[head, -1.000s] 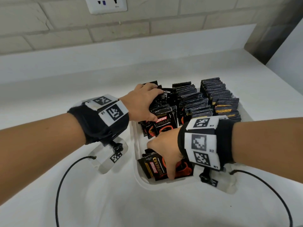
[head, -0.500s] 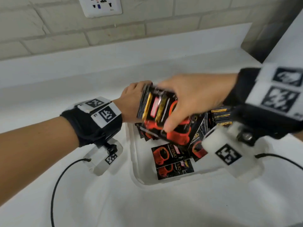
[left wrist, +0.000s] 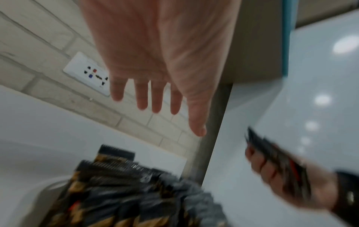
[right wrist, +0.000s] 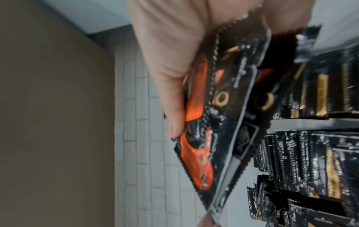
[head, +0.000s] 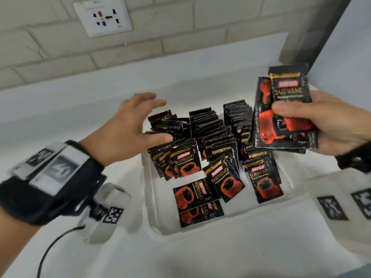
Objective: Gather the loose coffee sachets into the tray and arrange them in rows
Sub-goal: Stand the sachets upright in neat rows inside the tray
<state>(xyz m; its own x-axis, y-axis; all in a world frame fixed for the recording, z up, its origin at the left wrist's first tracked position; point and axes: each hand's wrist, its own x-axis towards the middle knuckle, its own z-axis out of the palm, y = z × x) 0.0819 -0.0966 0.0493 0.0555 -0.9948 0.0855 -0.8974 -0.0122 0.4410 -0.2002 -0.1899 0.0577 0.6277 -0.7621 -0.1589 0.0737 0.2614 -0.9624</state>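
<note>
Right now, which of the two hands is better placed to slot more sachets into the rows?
Probably the right hand: it already grips a bunch of sachets above the tray. The left hand hovers open and holds nothing.

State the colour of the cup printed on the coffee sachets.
Red-orange, on black coffee sachets; clearest in the head view.
</note>
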